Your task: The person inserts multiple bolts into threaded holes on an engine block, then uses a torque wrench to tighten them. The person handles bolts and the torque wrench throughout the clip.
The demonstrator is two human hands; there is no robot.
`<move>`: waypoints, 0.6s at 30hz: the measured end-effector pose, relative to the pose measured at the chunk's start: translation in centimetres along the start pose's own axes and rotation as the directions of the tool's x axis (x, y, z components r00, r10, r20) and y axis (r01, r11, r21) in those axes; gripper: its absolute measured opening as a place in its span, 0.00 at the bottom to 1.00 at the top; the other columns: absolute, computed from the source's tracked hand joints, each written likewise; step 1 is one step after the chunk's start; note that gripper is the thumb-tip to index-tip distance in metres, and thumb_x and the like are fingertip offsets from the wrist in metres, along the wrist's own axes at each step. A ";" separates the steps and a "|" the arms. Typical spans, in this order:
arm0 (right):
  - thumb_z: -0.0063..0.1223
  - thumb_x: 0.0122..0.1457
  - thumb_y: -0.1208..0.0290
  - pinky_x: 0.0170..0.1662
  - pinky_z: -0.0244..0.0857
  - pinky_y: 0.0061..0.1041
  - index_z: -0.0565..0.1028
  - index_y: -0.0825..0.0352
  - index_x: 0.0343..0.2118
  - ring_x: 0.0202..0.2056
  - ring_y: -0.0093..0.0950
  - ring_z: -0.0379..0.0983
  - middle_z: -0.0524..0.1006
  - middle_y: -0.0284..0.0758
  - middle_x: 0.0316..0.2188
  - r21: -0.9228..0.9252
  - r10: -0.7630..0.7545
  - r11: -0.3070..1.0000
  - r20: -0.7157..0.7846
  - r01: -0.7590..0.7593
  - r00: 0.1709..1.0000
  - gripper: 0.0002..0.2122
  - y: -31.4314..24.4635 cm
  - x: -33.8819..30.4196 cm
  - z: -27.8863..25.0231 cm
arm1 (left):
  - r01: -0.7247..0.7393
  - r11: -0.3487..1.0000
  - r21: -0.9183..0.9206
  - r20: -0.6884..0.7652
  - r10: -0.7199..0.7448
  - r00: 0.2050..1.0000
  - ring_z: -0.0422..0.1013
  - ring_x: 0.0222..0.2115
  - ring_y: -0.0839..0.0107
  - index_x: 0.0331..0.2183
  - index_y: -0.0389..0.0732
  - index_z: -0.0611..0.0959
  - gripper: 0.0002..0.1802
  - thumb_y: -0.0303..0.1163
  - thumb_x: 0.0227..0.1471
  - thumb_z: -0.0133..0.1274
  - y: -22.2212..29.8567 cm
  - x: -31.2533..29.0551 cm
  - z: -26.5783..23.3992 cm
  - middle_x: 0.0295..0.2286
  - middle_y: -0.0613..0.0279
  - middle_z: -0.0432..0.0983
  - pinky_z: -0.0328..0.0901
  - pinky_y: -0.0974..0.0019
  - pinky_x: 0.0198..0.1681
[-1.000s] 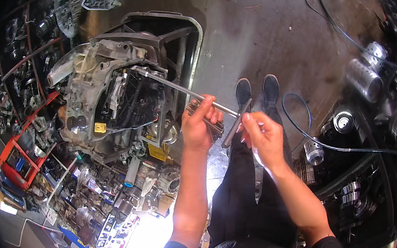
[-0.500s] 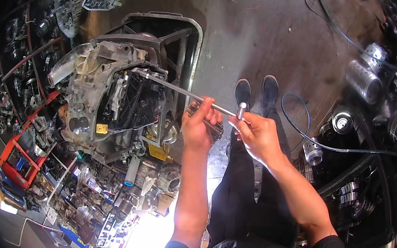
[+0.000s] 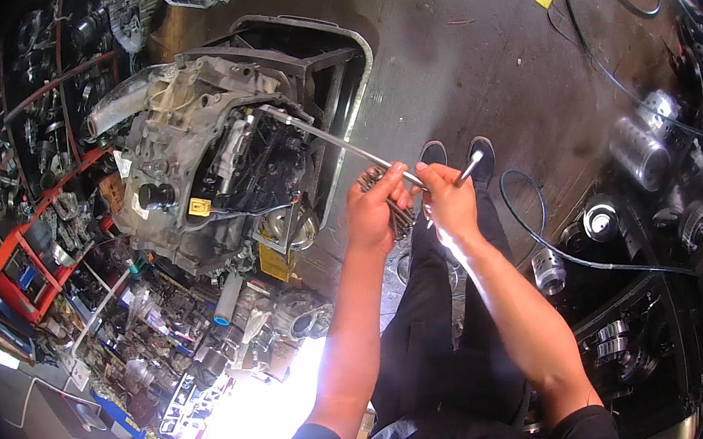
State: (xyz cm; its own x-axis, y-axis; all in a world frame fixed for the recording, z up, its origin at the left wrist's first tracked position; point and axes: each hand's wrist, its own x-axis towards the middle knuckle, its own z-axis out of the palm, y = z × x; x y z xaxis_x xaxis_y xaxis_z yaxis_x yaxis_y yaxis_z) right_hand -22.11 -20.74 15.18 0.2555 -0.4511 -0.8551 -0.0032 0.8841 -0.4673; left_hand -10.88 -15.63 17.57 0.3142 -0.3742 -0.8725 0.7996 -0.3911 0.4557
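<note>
A long-shafted T-handle wrench [image 3: 334, 141] slants from my hands toward the upper left. Its far end overlaps the rim of a grimy gearbox housing [image 3: 183, 109]; whether it touches there I cannot tell. My left hand [image 3: 371, 222] is closed round the lower shaft and also clutches a bunch of long bolts [image 3: 402, 221], partly hidden by the fingers. Close beside it, my right hand [image 3: 452, 210] grips the wrench at its crossbar, whose bright end sticks out past the fingers. The open side of the housing shows a dark inner unit [image 3: 263, 164] and a yellow connector [image 3: 199, 206].
The housing rests on a metal stand [image 3: 367, 53]. Shelves and heaps of metal parts [image 3: 179, 300] fill the left, around a red frame [image 3: 23, 265]. A cable [image 3: 599, 265] loops over the floor [image 3: 472, 58] at right, near cylindrical drums [image 3: 639, 152]. A glaring light lies at lower left.
My right hand has moved slightly left and up, nearer my left hand. The crossbar has turned and more of it sticks out. My left hand has shifted a little right; the view has moved slightly.
</note>
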 end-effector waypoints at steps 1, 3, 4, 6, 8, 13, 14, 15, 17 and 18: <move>0.52 0.69 0.65 0.14 0.44 0.22 0.74 0.68 0.22 0.09 0.16 0.52 0.63 0.24 0.10 0.098 0.229 0.969 0.003 -0.228 0.974 0.17 -0.2 0.1 -0.2 | 0.001 1.000 0.010 0.005 -0.001 1.000 0.65 0.19 0.76 0.32 0.36 0.81 0.07 0.28 0.61 0.60 0.0 0.2 0.0 0.18 0.69 0.67 0.62 0.68 0.26; 0.50 0.70 0.63 0.15 0.44 0.23 0.72 0.67 0.25 0.09 0.18 0.51 0.59 0.23 0.10 0.200 0.407 0.885 0.102 -0.420 0.908 0.16 -0.6 0.4 -0.7 | 0.015 1.000 -0.004 0.005 -0.015 1.000 0.66 0.18 0.76 0.28 0.37 0.81 0.08 0.28 0.60 0.60 0.0 0.3 0.0 0.18 0.68 0.69 0.62 0.69 0.25; 0.49 0.70 0.62 0.16 0.44 0.23 0.72 0.67 0.27 0.09 0.18 0.50 0.59 0.23 0.09 0.291 0.465 0.816 0.181 -0.499 0.867 0.16 -0.7 0.7 -1.1 | -0.006 1.000 0.010 0.015 0.006 1.000 0.66 0.18 0.76 0.28 0.37 0.80 0.09 0.28 0.60 0.60 -0.1 0.1 0.0 0.18 0.67 0.69 0.62 0.69 0.25; 0.54 0.68 0.60 0.17 0.50 0.23 0.73 0.69 0.30 0.11 0.19 0.56 0.65 0.27 0.13 0.264 0.465 0.815 0.234 -0.516 0.854 0.15 -0.9 1.2 -1.7 | -0.028 0.997 0.066 -0.012 0.029 1.000 0.66 0.18 0.76 0.26 0.38 0.80 0.11 0.28 0.60 0.60 0.1 0.4 0.3 0.18 0.67 0.70 0.63 0.69 0.24; 0.57 0.67 0.58 0.19 0.56 0.24 0.74 0.70 0.34 0.14 0.21 0.61 0.70 0.29 0.16 0.226 0.458 0.834 0.224 -0.503 0.860 0.16 -1.0 0.8 -2.0 | -0.028 0.998 0.062 -0.016 0.029 0.999 0.66 0.17 0.75 0.25 0.38 0.79 0.11 0.28 0.60 0.61 0.2 0.2 0.5 0.18 0.67 0.70 0.63 0.68 0.24; 0.69 0.56 0.65 0.47 0.71 0.34 0.74 0.69 0.47 0.41 0.33 0.75 0.77 0.40 0.39 -0.590 -0.604 0.615 0.075 0.523 0.794 0.20 -3.5 -2.9 -3.6 | -0.010 0.999 0.044 -0.021 0.011 1.000 0.65 0.18 0.75 0.27 0.38 0.79 0.10 0.29 0.60 0.60 1.1 -0.2 0.6 0.18 0.68 0.68 0.63 0.67 0.26; 0.70 0.52 0.70 0.54 0.69 0.37 0.75 0.68 0.48 0.47 0.36 0.74 0.76 0.42 0.44 -0.706 -0.860 0.150 0.253 0.692 0.443 0.21 -4.4 -3.6 -4.7 | -0.025 0.999 0.035 -0.016 0.025 1.000 0.65 0.18 0.74 0.27 0.38 0.79 0.10 0.29 0.60 0.60 1.2 -0.3 0.6 0.17 0.68 0.68 0.63 0.67 0.26; 0.68 0.50 0.73 0.58 0.65 0.40 0.76 0.67 0.50 0.51 0.38 0.72 0.75 0.43 0.47 -0.673 -0.781 -0.022 0.473 0.739 0.407 0.22 -5.0 -3.7 -5.3 | -0.033 0.999 0.025 -0.010 0.033 0.999 0.65 0.18 0.74 0.27 0.39 0.79 0.10 0.29 0.60 0.60 1.2 -0.2 0.6 0.17 0.68 0.67 0.64 0.67 0.26; 0.62 0.47 0.77 0.66 0.59 0.43 0.77 0.67 0.55 0.56 0.37 0.70 0.75 0.40 0.53 -0.538 -0.635 -0.308 0.730 0.785 0.251 0.27 -5.6 -3.1 -6.2 | -0.012 1.000 -0.006 0.026 0.012 1.000 0.64 0.18 0.74 0.27 0.39 0.79 0.10 0.29 0.60 0.60 1.1 0.0 0.8 0.17 0.69 0.66 0.64 0.67 0.27; 0.60 0.50 0.77 0.67 0.58 0.42 0.77 0.66 0.55 0.56 0.35 0.71 0.77 0.38 0.51 -0.555 -0.561 -0.340 0.767 0.759 0.310 0.25 -5.4 -2.0 -6.1 | -0.002 1.000 -0.018 0.048 0.003 0.999 0.64 0.18 0.75 0.27 0.40 0.78 0.10 0.29 0.61 0.59 0.9 0.2 1.0 0.17 0.69 0.66 0.63 0.67 0.27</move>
State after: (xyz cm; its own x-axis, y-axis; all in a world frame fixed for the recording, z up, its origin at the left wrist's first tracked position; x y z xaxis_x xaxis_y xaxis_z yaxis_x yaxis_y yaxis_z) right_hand -28.49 -25.33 18.03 0.8228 -0.5425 0.1694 -0.3418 -0.7105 -0.6151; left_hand -10.54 -16.90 17.95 0.2916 -0.4156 -0.8615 0.8082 -0.3747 0.4543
